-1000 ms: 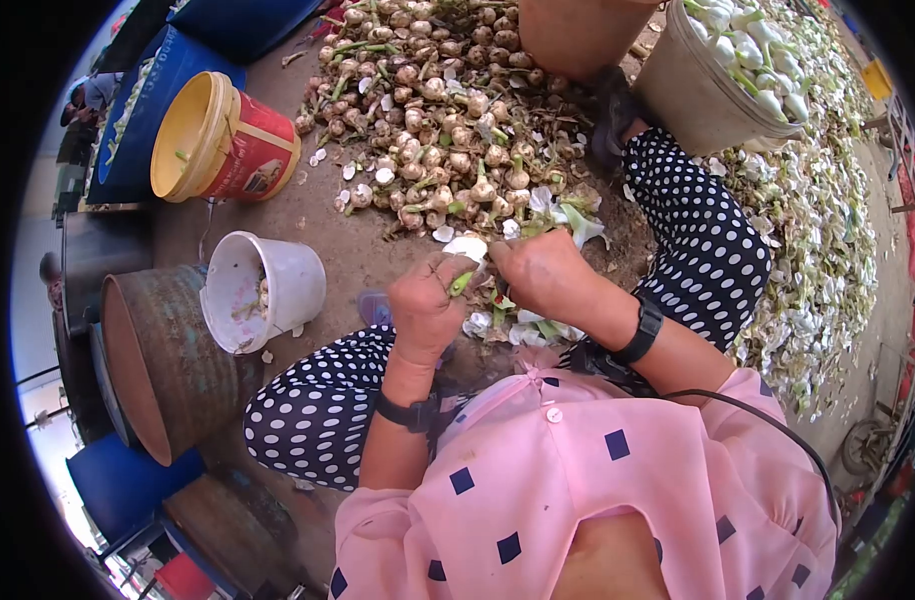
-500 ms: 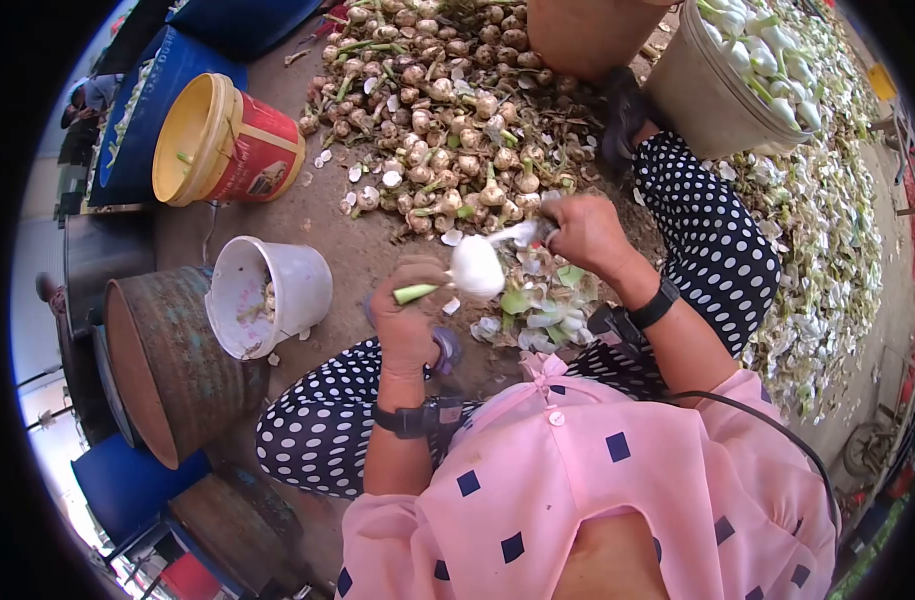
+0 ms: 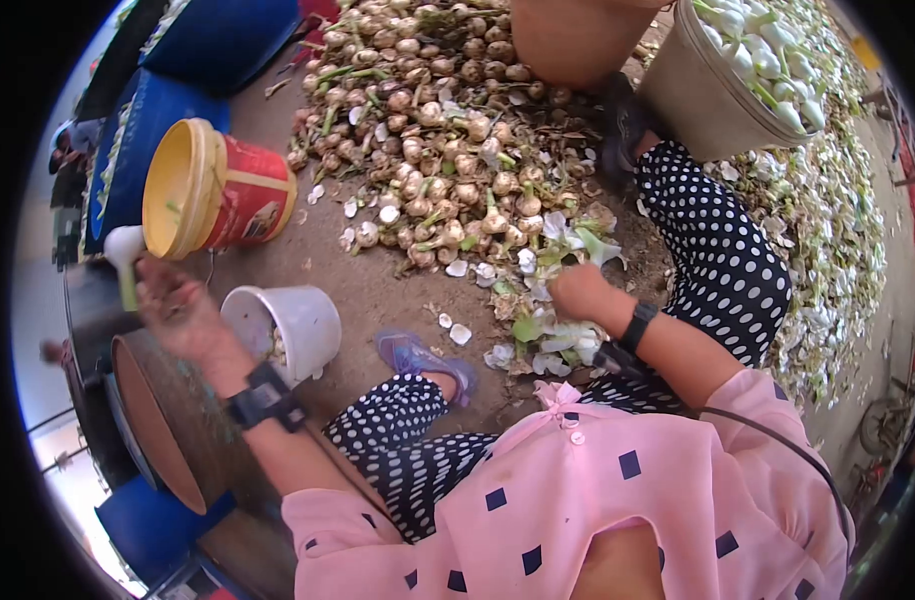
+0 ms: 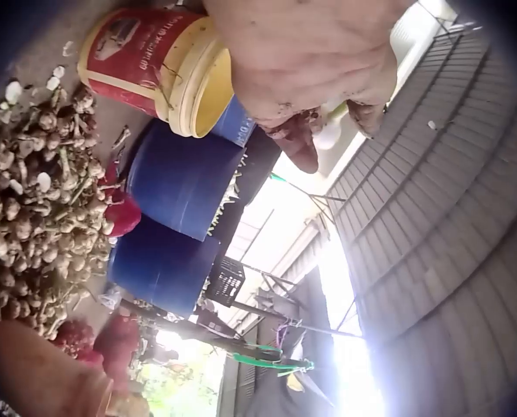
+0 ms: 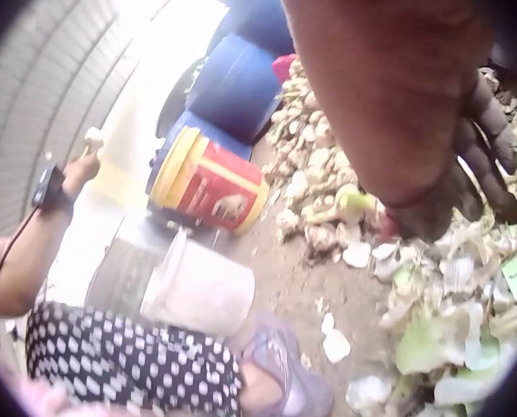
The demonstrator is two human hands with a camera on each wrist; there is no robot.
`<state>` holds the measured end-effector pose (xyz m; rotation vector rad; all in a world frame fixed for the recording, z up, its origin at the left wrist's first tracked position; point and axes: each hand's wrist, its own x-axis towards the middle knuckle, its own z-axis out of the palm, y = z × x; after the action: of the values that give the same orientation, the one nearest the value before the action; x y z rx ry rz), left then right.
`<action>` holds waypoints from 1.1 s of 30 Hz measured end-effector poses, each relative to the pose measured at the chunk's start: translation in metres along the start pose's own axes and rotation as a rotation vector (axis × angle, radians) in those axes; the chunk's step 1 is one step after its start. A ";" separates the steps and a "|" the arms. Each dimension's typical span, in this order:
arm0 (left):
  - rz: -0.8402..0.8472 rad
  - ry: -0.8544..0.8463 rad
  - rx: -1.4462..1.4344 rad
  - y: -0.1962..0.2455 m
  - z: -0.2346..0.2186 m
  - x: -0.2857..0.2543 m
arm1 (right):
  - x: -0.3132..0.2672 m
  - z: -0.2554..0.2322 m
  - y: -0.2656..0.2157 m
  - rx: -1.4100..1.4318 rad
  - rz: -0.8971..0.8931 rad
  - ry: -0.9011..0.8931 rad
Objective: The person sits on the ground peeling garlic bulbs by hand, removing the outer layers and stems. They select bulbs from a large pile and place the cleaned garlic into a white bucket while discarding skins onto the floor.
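Observation:
In the head view my left hand reaches far out to the left, fingers loosely bent. Just past its fingertips is a white garlic bulb with its green stem pointing down. In the left wrist view the bulb looks small beyond the fingers and thumb, partly covered by them. My right hand is low over peeled garlic skins, at the near edge of a heap of unpeeled garlic. Its fingers bend down toward the skins, and I cannot tell what they hold.
At the left stand a red-and-yellow bucket, a white pail, blue barrels and a rusty drum. A pale bucket full of peeled garlic is at the upper right, beside an orange-brown tub. More skins cover the right floor.
My left hand has swung far left from in front of the body, and the bulb has gone left too. The right hand, earlier pulling skin off the bulb, has dropped over the skins.

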<state>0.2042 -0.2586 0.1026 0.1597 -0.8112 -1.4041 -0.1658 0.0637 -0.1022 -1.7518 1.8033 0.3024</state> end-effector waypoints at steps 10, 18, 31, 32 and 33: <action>-0.776 0.548 0.143 -0.168 0.045 -0.183 | 0.165 0.013 0.074 0.680 0.492 0.550; -0.855 -0.095 1.041 -0.209 0.074 -0.236 | 0.110 -0.050 0.028 1.263 0.262 0.401; -0.511 -0.322 0.841 -0.160 0.141 -0.260 | -0.034 -0.101 -0.053 1.905 -0.166 0.291; -0.500 -0.321 0.844 -0.156 0.146 -0.262 | -0.039 -0.104 -0.055 1.853 -0.160 0.293; -0.586 -0.206 0.702 -0.151 0.155 -0.263 | -0.042 -0.103 -0.056 1.868 -0.168 0.290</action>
<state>0.0044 0.0055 0.0250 0.8590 -1.4928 -1.6320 -0.1405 0.0357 0.0161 -0.4759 1.0928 -1.3318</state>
